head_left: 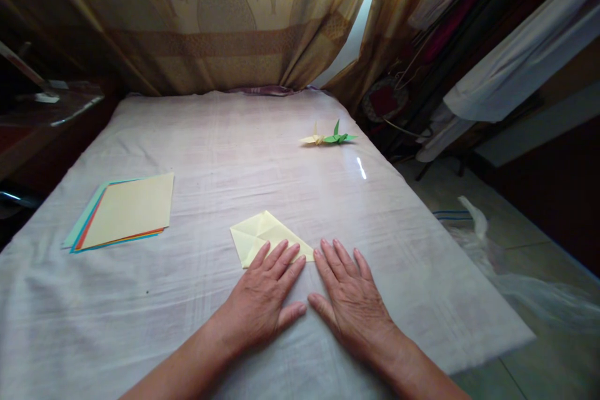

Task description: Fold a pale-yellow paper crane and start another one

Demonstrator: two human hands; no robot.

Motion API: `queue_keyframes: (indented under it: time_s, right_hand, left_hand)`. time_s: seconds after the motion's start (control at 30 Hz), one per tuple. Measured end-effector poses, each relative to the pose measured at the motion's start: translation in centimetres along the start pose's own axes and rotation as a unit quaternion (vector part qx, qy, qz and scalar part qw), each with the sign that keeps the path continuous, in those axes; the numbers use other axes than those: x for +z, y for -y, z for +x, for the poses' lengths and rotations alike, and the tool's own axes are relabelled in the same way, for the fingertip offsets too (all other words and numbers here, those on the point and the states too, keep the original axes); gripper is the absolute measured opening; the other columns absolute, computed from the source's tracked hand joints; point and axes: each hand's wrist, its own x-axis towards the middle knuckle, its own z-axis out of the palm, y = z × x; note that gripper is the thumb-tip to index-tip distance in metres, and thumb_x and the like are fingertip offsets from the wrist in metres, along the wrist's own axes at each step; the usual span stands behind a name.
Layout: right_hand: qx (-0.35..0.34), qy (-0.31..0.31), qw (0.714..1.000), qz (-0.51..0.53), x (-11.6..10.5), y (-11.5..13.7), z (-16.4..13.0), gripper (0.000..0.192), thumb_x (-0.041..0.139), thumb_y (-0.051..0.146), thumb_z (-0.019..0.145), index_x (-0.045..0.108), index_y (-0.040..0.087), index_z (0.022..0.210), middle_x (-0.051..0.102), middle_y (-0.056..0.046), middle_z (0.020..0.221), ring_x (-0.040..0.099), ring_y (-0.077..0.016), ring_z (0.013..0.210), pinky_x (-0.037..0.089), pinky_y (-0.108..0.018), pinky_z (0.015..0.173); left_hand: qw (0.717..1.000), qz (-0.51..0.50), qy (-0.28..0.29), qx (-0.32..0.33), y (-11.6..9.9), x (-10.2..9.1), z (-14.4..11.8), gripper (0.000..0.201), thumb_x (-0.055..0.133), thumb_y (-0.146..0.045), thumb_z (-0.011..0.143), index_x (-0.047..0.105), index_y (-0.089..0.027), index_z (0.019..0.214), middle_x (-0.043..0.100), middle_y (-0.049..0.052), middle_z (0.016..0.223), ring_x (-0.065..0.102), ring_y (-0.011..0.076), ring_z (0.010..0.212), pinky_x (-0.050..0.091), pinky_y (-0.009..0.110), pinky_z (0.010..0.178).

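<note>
A pale yellow folded paper lies flat on the table in front of me, kite-shaped with crease lines across it. Across its lower edge rests my left hand, palm down with fingers stretched out, hiding part of the near side. My right hand lies flat just to the right, its index fingertip at the paper's narrow right tip. Neither hand grips anything. Farther back stand two folded paper cranes, a cream one and a green one, close together.
A stack of coloured paper sheets, cream on top, lies at the left on the cloth-covered table. Patterned curtains hang behind the far edge. At the right are hanging white clothes and clear plastic on the floor.
</note>
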Motion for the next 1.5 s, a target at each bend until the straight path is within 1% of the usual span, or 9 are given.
queue_keyframes:
  time_s: [0.1, 0.23, 0.33, 0.5, 0.7, 0.87, 1.07, 1.33, 1.5]
  right_hand:
    - [0.000, 0.009, 1.000, 0.001, -0.1, 0.0, 0.0, 0.060, 0.045, 0.053, 0.094, 0.048, 0.016, 0.141, 0.040, -0.012, 0.151, 0.035, -0.0318, 0.138, 0.022, -0.053, 0.110]
    - [-0.001, 0.012, 1.000, -0.004, -0.1, 0.1, 0.1, 0.059, 0.046, 0.051, 0.093, 0.048, 0.017, 0.142, 0.042, -0.012, 0.150, 0.036, -0.0319, 0.138, 0.025, -0.053, 0.110]
    - [-0.005, 0.000, 1.000, -0.016, 0.0, 0.1, 0.0, 0.058, 0.047, 0.047, 0.093, 0.048, 0.016, 0.142, 0.043, -0.013, 0.149, 0.038, -0.0318, 0.137, 0.026, -0.053, 0.109]
    - [-0.012, -0.015, 0.999, -0.029, 0.4, 0.1, -0.1, 0.058, 0.049, 0.044, 0.091, 0.048, 0.014, 0.141, 0.043, -0.014, 0.149, 0.038, -0.0321, 0.137, 0.027, -0.053, 0.108]
    - [-0.013, -0.012, 0.999, -0.036, 0.3, 0.1, -0.1, 0.059, 0.050, 0.043, 0.091, 0.048, 0.014, 0.142, 0.043, -0.014, 0.149, 0.039, -0.0327, 0.136, 0.027, -0.054, 0.108]
    - [0.000, 0.006, 1.000, -0.024, 0.5, 0.2, -0.2, 0.058, 0.048, 0.044, 0.092, 0.047, 0.015, 0.143, 0.040, -0.013, 0.151, 0.035, -0.0317, 0.139, 0.026, -0.054, 0.110]
    - [0.007, 0.024, 1.000, -0.005, 0.6, 0.1, -0.3, 0.060, 0.048, 0.045, 0.092, 0.043, 0.017, 0.145, 0.039, -0.013, 0.152, 0.034, -0.0318, 0.140, 0.024, -0.055, 0.112]
    - [-0.003, 0.008, 1.000, -0.016, 0.7, -0.1, -0.3, 0.060, 0.048, 0.044, 0.092, 0.044, 0.015, 0.144, 0.039, -0.013, 0.152, 0.036, -0.0319, 0.139, 0.026, -0.055, 0.110]
    - [0.000, 0.014, 1.000, -0.015, 0.7, 0.0, -0.2, 0.060, 0.048, 0.045, 0.092, 0.045, 0.015, 0.144, 0.040, -0.013, 0.151, 0.037, -0.0323, 0.138, 0.027, -0.055, 0.109]
  left_hand:
    - [1.000, 0.001, 0.000, 0.001, 0.1, 0.2, 0.0, 0.067, 0.039, -0.058, 0.096, 0.032, -0.020, 0.150, 0.033, 0.010, 0.156, 0.027, 0.0285, 0.145, 0.016, 0.050, 0.119]
    - [1.000, 0.000, 0.017, -0.011, -0.1, -0.1, 0.2, 0.069, 0.037, -0.058, 0.096, 0.029, -0.018, 0.151, 0.031, 0.010, 0.157, 0.025, 0.0283, 0.145, 0.016, 0.050, 0.119]
    - [0.999, -0.003, 0.027, -0.019, -0.3, -0.5, 0.3, 0.072, 0.036, -0.063, 0.095, 0.031, -0.017, 0.150, 0.032, 0.011, 0.156, 0.026, 0.0292, 0.145, 0.017, 0.050, 0.119]
    - [1.000, -0.005, 0.021, -0.015, -0.2, -0.5, 0.3, 0.075, 0.034, -0.066, 0.094, 0.033, -0.016, 0.149, 0.034, 0.011, 0.155, 0.029, 0.0285, 0.144, 0.017, 0.048, 0.119]
    - [0.999, -0.003, 0.036, -0.015, 0.3, -0.4, -0.2, 0.076, 0.033, -0.065, 0.094, 0.029, -0.014, 0.151, 0.031, 0.011, 0.156, 0.026, 0.0275, 0.145, 0.017, 0.049, 0.119]
    - [0.999, 0.004, 0.035, -0.022, 1.0, -0.5, -1.1, 0.077, 0.032, -0.066, 0.094, 0.027, -0.015, 0.152, 0.029, 0.011, 0.157, 0.024, 0.0263, 0.146, 0.015, 0.046, 0.120]
    - [0.999, 0.011, 0.030, -0.028, 2.4, -0.8, -2.4, 0.079, 0.033, -0.069, 0.093, 0.023, -0.019, 0.154, 0.030, 0.011, 0.157, 0.025, 0.0259, 0.146, 0.015, 0.045, 0.119]
    - [0.997, 0.041, 0.044, -0.046, 4.0, -1.6, -5.0, 0.081, 0.033, -0.071, 0.091, 0.025, -0.020, 0.153, 0.031, 0.011, 0.156, 0.029, 0.0268, 0.144, 0.011, 0.045, 0.119]
    - [0.994, 0.083, 0.040, -0.057, 5.3, -2.3, -6.6, 0.083, 0.033, -0.073, 0.090, 0.033, -0.017, 0.150, 0.037, 0.012, 0.153, 0.035, 0.0284, 0.141, 0.009, 0.045, 0.119]
